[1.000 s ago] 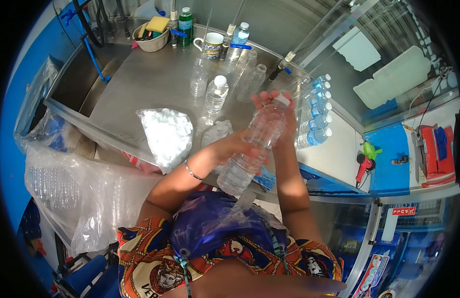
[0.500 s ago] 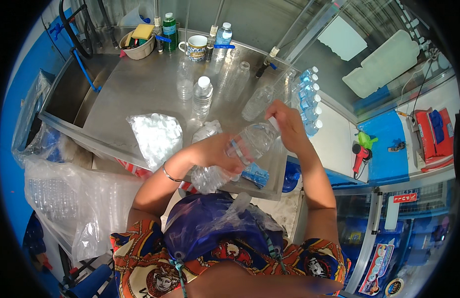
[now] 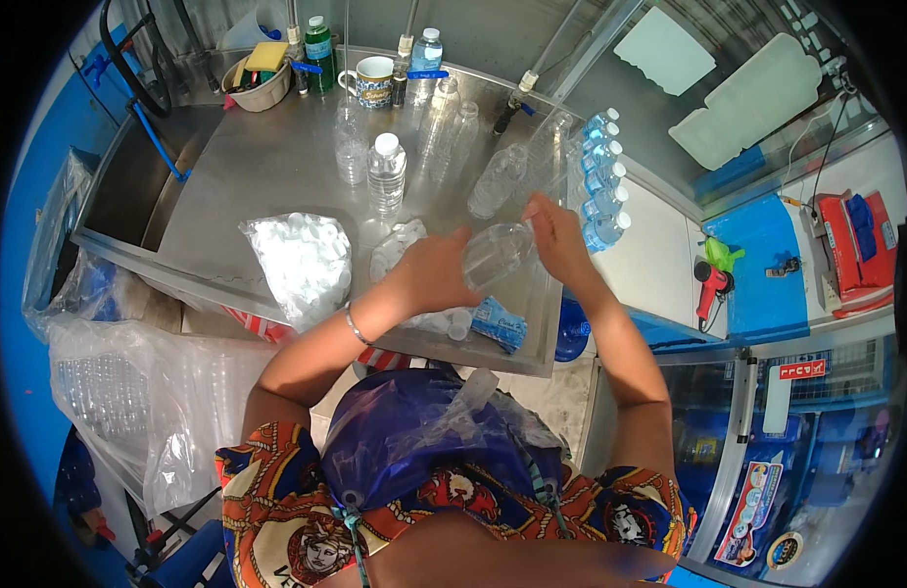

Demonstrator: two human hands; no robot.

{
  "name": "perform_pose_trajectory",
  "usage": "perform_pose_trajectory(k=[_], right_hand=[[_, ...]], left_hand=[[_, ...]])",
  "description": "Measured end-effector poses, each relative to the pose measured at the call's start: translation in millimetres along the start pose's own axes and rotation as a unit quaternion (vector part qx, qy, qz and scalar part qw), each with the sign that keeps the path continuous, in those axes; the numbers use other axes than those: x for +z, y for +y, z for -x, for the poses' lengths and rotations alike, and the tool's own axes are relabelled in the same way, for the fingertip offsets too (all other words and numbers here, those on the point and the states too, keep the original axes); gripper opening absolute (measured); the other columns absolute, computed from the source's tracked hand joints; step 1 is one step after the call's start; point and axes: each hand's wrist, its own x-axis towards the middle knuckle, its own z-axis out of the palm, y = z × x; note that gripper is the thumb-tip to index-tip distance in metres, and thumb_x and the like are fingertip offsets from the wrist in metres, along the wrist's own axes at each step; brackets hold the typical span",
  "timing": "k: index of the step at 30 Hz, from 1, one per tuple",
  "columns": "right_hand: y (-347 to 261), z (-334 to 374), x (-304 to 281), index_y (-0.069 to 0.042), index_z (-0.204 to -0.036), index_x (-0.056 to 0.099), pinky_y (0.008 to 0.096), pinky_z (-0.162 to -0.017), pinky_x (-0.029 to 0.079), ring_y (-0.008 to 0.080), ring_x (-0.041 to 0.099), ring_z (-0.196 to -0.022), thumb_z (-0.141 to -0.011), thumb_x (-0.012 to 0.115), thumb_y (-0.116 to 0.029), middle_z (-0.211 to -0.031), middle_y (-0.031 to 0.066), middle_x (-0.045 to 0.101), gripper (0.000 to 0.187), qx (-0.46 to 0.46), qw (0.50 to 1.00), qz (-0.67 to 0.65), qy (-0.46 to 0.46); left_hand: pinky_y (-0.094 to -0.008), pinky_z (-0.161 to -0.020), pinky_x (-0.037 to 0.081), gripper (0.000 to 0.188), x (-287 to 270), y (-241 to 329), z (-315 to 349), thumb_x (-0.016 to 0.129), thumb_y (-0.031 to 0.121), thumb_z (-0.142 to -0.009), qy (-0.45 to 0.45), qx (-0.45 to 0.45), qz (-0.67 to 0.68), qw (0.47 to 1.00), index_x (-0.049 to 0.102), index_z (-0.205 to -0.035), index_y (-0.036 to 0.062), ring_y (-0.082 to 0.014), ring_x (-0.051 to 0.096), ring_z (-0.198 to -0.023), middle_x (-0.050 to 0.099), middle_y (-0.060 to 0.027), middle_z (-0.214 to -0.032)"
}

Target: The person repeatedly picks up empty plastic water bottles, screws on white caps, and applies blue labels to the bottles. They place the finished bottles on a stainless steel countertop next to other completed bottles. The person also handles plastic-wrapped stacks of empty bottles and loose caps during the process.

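Observation:
A clear plastic bottle (image 3: 497,254) is held tilted over the near right part of the metal counter (image 3: 248,176). My left hand (image 3: 430,275) wraps round its lower body. At its neck the fingers of my right hand (image 3: 555,236) are pinched together and hide the cap end. Just below the bottle lies a blue-and-white packet (image 3: 500,324). To the left of my left hand sits a clear bag of white bottle caps (image 3: 302,265). Beyond my hands a white-capped bottle (image 3: 386,178) stands upright, and an uncapped clear bottle (image 3: 497,182) is near it.
Several filled bottles (image 3: 602,180) line the right ledge. A sink (image 3: 130,186) is at the left. Along the back are a bowl with a sponge (image 3: 261,91), a green bottle (image 3: 319,54), a mug (image 3: 374,82) and taps (image 3: 515,103). A large plastic bag (image 3: 160,402) holds bottles.
The held bottle has moved slightly away from my body. Its lower end, earlier in sight below my left hand, is now mostly behind that hand. The whole view has shifted a little.

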Motion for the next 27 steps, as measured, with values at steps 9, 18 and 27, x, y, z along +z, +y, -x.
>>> perform_pose_trajectory(k=[9, 18, 27], right_hand=[[85, 102, 53, -0.015, -0.109, 0.070, 0.0351, -0.079, 0.047, 0.0232, 0.057, -0.090, -0.081, 0.072, -0.012, -0.094, 0.0072, 0.057, 0.028, -0.033, 0.980, 0.138, -0.137], [93, 142, 85, -0.014, -0.097, 0.075, 0.0351, -0.080, 0.048, 0.0248, 0.058, -0.091, -0.076, 0.075, -0.010, -0.101, 0.0083, 0.058, 0.021, 0.039, 0.992, 0.120, 0.007], [45, 74, 83, -0.003, -0.095, 0.063, 0.0236, -0.073, 0.047, 0.0130, 0.059, -0.083, -0.087, 0.069, -0.013, -0.093, 0.0044, 0.061, 0.014, 0.161, 0.959, -0.164, 0.167]], left_hand=[[-0.0460, -0.083, 0.048, 0.086, 74, -60, -80, 0.087, 0.034, -0.062, 0.337, 0.044, 0.115, 0.933, 0.043, -0.125, -0.0038, -0.0423, 0.060, -0.099, 0.062, -0.0238, -0.101], [-0.0462, -0.087, 0.046, 0.072, 84, -66, -79, 0.083, 0.041, -0.069, 0.311, 0.008, 0.045, 0.949, 0.052, -0.116, -0.0035, -0.0412, 0.055, -0.105, 0.061, -0.0224, -0.103], [-0.0289, -0.079, 0.050, 0.040, 85, -31, -34, 0.067, 0.028, -0.090, -0.069, -0.055, 0.596, 0.798, 0.062, -0.117, -0.0010, -0.0139, 0.063, -0.093, 0.068, -0.0128, -0.100]])
